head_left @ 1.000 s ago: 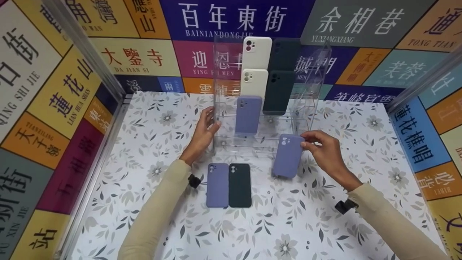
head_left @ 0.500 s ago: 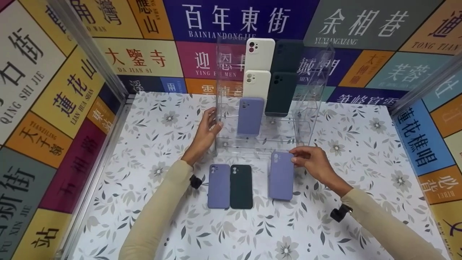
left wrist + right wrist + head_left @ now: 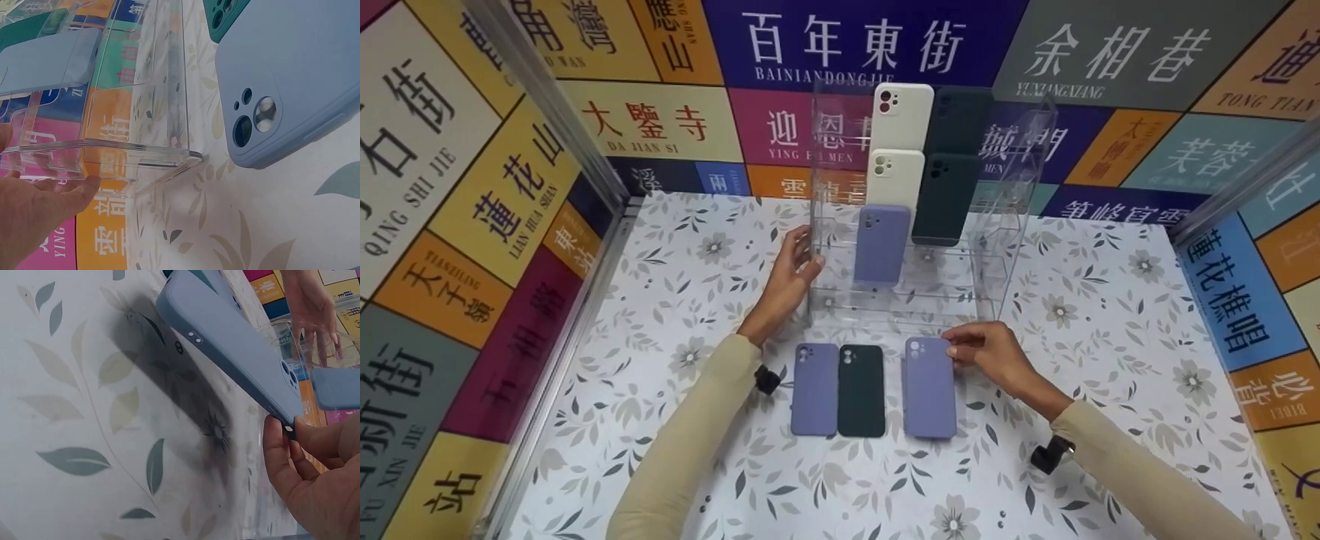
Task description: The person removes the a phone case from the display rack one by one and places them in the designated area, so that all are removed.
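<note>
My right hand [image 3: 996, 358] pinches the upper right corner of a purple phone case [image 3: 930, 390] between thumb and fingers. The right wrist view has this case [image 3: 236, 354] raised above the cloth, casting a long shadow. Left of it, a second purple case [image 3: 814, 390] and a dark green case [image 3: 861, 391] lie side by side on the table. With thumb and fingers on either side of its left panel, my left hand [image 3: 784, 285] grips a clear acrylic display stand [image 3: 1024, 187]. On the stand's lower tier leans another purple case [image 3: 880, 246].
Higher on the stand are two white cases [image 3: 901, 116] on the left and two dark green cases [image 3: 946, 199] on the right. A leaf-patterned cloth [image 3: 1110, 360] covers the table. Sign-printed panels [image 3: 660, 120] wall in the back and sides.
My right hand has carried the purple case left and toward me, from in front of the stand's right side to just right of the green case. My left hand stays on the stand.
</note>
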A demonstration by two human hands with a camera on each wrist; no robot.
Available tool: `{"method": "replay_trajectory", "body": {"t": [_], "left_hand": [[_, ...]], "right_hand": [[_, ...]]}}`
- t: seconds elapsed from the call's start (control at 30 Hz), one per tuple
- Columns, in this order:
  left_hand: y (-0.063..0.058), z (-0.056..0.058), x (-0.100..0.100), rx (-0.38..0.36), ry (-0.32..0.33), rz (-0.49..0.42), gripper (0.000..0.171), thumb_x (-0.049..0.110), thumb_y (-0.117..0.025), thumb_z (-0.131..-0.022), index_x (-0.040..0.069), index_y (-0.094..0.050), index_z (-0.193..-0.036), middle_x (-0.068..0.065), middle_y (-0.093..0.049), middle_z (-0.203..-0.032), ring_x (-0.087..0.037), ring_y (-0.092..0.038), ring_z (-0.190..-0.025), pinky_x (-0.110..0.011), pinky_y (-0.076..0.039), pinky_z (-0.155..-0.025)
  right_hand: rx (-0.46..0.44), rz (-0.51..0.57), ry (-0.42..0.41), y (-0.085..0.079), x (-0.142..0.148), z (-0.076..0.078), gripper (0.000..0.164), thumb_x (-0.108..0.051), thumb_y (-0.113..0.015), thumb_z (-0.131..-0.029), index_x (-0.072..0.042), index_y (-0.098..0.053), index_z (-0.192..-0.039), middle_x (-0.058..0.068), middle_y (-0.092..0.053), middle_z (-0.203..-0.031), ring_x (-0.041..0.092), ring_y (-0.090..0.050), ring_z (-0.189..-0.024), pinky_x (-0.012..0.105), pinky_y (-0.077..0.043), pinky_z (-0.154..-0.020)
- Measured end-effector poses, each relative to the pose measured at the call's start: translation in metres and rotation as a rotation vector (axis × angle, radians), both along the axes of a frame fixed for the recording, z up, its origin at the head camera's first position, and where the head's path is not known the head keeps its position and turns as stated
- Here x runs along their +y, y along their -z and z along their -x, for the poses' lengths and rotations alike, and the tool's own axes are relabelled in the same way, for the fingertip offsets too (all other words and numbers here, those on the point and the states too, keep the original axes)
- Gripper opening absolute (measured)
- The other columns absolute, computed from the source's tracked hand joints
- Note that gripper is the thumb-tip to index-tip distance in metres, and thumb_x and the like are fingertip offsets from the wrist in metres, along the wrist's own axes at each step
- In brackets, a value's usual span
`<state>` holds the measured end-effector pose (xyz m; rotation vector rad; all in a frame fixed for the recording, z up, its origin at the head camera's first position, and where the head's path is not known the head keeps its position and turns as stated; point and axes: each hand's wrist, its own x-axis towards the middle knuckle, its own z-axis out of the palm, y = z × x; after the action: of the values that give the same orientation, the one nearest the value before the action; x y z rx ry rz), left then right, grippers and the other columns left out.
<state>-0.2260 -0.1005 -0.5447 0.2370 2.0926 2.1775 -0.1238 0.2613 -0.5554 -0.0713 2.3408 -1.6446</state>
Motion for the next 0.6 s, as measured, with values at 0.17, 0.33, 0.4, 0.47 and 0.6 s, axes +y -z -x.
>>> {"method": "replay_trajectory", "body": {"t": [0.17, 0.33, 0.4, 0.47, 0.6], "left_hand": [[0.002, 0.001, 0.001, 0.009, 0.018, 0.015, 0.06, 0.009, -0.059, -0.113, 0.009, -0.033, -0.168, -0.019, -0.031, -0.178, -0.044, -0.032, -0.163, -0.055, -0.038, -0.127], [0.002, 0.0, -0.001, 0.005, 0.016, 0.013, 0.061, 0.012, -0.061, -0.113, 0.01, -0.033, -0.168, -0.018, -0.032, -0.178, -0.045, -0.03, -0.164, -0.055, -0.037, -0.128], [0.002, 0.0, -0.002, 0.005, 0.014, 0.005, 0.061, 0.011, -0.061, -0.113, 0.01, -0.034, -0.167, -0.018, -0.032, -0.178, -0.045, -0.03, -0.164, -0.054, -0.037, -0.128], [0.002, 0.0, -0.002, 0.008, 0.016, -0.001, 0.061, 0.01, -0.061, -0.113, 0.009, -0.034, -0.168, -0.019, -0.033, -0.177, -0.044, -0.031, -0.164, -0.054, -0.037, -0.128], [0.002, 0.001, -0.002, 0.007, 0.012, 0.001, 0.061, 0.01, -0.061, -0.113, 0.01, -0.034, -0.167, -0.019, -0.034, -0.177, -0.044, -0.032, -0.163, -0.054, -0.038, -0.128]], "right_hand": [[-0.04, 0.052, 0.035, 0.009, -0.006, -0.002, 0.028, 0.01, -0.076, -0.097, 0.017, -0.074, -0.124, 0.029, -0.079, -0.112, 0.011, -0.079, -0.087, 0.032, -0.067, -0.08], [-0.032, 0.095, 0.03, 0.016, -0.011, -0.001, 0.026, 0.011, -0.075, -0.097, 0.019, -0.074, -0.122, 0.031, -0.078, -0.111, 0.011, -0.079, -0.084, 0.029, -0.066, -0.077], [-0.02, 0.098, 0.024, 0.019, -0.014, -0.001, 0.026, 0.011, -0.076, -0.097, 0.019, -0.074, -0.122, 0.031, -0.078, -0.111, 0.012, -0.079, -0.083, 0.029, -0.066, -0.076], [-0.011, 0.09, 0.016, 0.022, -0.016, -0.001, 0.026, 0.011, -0.076, -0.097, 0.018, -0.075, -0.121, 0.031, -0.079, -0.11, 0.011, -0.08, -0.082, 0.029, -0.066, -0.075], [-0.003, 0.063, 0.017, 0.026, -0.021, -0.002, 0.025, 0.009, -0.077, -0.097, 0.015, -0.077, -0.121, 0.03, -0.079, -0.11, 0.014, -0.081, -0.082, 0.03, -0.066, -0.074]]}}
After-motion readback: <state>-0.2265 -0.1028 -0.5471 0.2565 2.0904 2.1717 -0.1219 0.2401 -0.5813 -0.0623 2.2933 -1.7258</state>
